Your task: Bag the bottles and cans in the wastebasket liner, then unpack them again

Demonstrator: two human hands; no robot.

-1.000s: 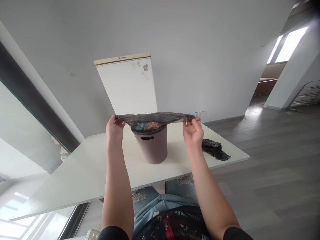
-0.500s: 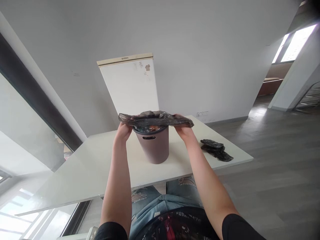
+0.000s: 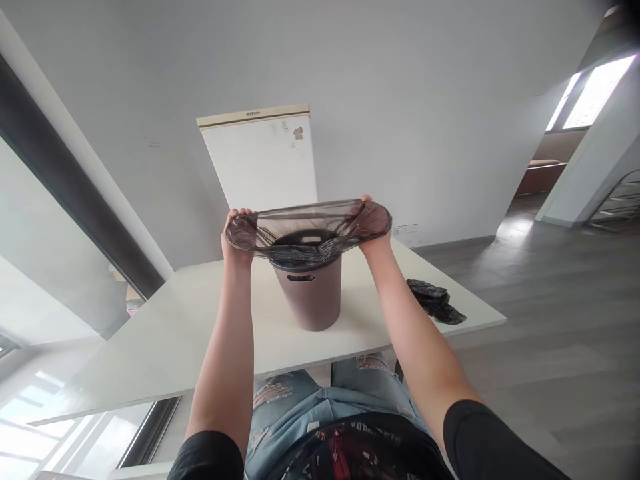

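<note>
Left hand [image 3: 236, 235] and right hand [image 3: 371, 230] each grip the bag rim [image 3: 305, 227] closed-fisted, stretching it wide between them above the bin [image 3: 313, 297].

- The left hand [image 3: 238, 235] grips the left edge of a thin dark bin bag [image 3: 307, 227], fingers curled over the rim of the film.
- The right hand [image 3: 371, 223] grips the opposite edge, so the bag's mouth is stretched wide between the two hands.
- Below and between the hands stands a mauve waste bin [image 3: 311, 293], upright, with a slot handle facing the person; the bag's lower part bunches at its rim.
- The bin rests on a white table [image 3: 165, 340] under both forearms.
- Right of the right forearm, well apart from the bin, a crumpled black bag [image 3: 434, 301] lies on the table.
- Beyond the hands, a white board [image 3: 263, 163] leans against the wall.
</note>
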